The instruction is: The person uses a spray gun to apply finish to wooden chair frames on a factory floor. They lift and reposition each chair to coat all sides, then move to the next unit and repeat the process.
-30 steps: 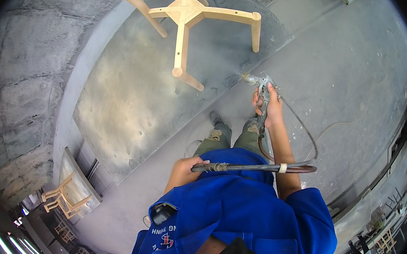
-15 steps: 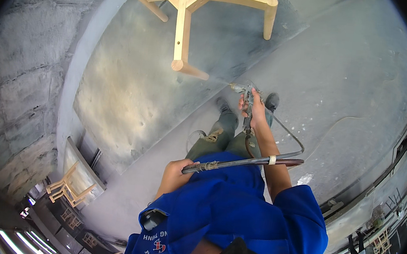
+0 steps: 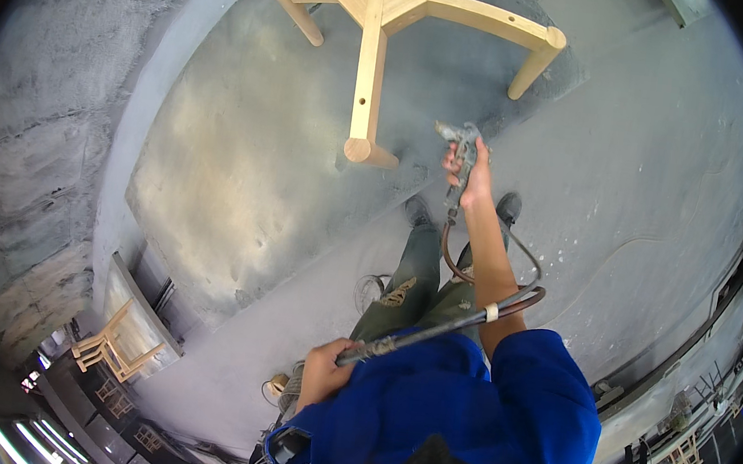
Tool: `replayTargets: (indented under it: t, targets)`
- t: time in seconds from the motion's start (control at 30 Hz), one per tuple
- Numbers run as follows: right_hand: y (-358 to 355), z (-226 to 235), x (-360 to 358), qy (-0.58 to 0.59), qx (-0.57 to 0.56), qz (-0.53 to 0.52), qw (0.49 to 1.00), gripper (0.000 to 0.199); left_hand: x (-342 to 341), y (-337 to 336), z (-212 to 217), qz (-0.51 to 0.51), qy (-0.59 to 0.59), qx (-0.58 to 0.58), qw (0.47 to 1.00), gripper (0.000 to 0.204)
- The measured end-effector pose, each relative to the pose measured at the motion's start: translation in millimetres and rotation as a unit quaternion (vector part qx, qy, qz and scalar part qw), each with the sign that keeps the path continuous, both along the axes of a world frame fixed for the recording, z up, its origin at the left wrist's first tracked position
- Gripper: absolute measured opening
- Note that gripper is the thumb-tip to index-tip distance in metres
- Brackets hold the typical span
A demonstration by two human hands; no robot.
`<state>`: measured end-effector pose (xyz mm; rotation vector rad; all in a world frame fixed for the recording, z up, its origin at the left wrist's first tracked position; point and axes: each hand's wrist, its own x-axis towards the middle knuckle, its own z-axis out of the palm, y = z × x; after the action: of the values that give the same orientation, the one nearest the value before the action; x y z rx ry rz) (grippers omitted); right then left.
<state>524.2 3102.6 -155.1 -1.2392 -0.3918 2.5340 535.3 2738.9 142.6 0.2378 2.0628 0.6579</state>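
right hand (image 3: 471, 174): my grip's clenched on the spray gun (image 3: 461, 142), aimed at the wooden chair frame (image 3: 369, 71)
left hand (image 3: 322, 375): clutching the hose (image 3: 452, 325)
risk: slack hose loop could snag my legs, jerking the gun

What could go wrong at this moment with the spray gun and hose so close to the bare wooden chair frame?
The hose loops from the spray gun in the right hand back past the legs to the left hand; slack near the shoes could snag or trip. The gun sits close to the wooden chair frame, so it might knock a leg. The bare forearm is exposed to any overspray.
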Motion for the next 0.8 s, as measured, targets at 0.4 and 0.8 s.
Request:
replayTargets:
  t: [0.4,0.8]
  targets:
    - [0,-24,-105,-0.093,0.026,-0.028,0.995,0.049,-4,-7,-6,0.025,-0.007,-0.04,0.999,0.021]
    - [76,-13,-54,0.155,0.052,-0.236,0.958,0.054,-14,16,-17,-0.044,0.012,0.025,0.999,0.02]
